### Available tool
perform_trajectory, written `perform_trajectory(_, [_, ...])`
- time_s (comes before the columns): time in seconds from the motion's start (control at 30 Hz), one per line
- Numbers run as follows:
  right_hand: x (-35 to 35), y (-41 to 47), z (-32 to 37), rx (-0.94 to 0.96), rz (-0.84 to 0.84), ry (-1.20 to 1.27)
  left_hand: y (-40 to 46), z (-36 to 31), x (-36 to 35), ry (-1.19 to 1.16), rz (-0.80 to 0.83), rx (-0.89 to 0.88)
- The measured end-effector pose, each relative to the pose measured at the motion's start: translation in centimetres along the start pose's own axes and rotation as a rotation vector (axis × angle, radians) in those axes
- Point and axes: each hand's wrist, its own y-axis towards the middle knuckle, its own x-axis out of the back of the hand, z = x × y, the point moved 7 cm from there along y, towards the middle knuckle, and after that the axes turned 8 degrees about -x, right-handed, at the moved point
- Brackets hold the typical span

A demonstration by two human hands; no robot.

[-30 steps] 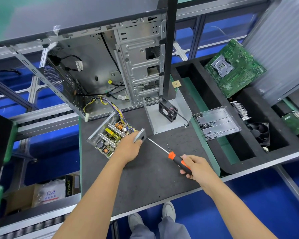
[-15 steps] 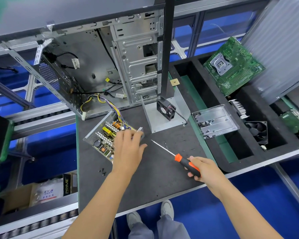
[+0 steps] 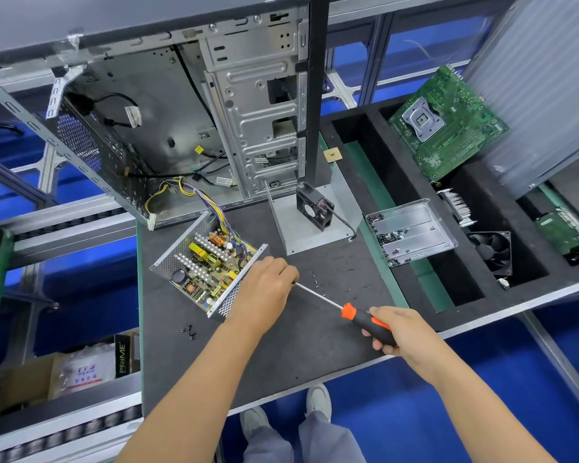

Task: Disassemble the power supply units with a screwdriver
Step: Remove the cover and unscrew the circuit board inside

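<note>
Open perforated-metal power supply unit [image 3: 208, 262] with exposed circuit board, on dark grey surface [image 3: 281, 345]. Left hand [image 3: 264, 289] gripping its near corner. Right hand [image 3: 398, 332] holding orange-and-black-handled screwdriver [image 3: 351, 312], tip hidden behind left hand.

The power supply unit [image 3: 208, 269] had a casing of perforated, dull grey metal. The screwdriver [image 3: 350, 312] had a shiny steel shaft and a handle of black and orange plastic. The work mat [image 3: 315, 345] looked matt and slightly rough, and the screw tray [image 3: 411, 233] was of bright smooth metal.
</note>
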Motion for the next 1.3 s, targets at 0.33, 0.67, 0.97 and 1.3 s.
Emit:
perform_trajectory(0.33, [3.2, 0.2, 0.7, 0.044, -0.192, 0.088, -0.8, 1.0, -3.4, -0.258, 0.055, 0.336])
perform_trajectory(0.67, [3.2, 0.6, 0.8, 0.060, -0.182, 0.073, 0.5, 0.4, -5.5, -0.310, 0.112, 0.429])
perform_trajectory(0.97, [0.3, -0.7, 1.9, 0.212, -0.057, -0.061, -1.6, -0.2, 2.2, -0.109, -0.362, 0.166])
perform_trajectory(1.3, [-6.0, 0.4, 0.6, 0.253, 0.031, -0.096, -5.7, 8.3, 1.3, -0.606, 0.099, 0.794])
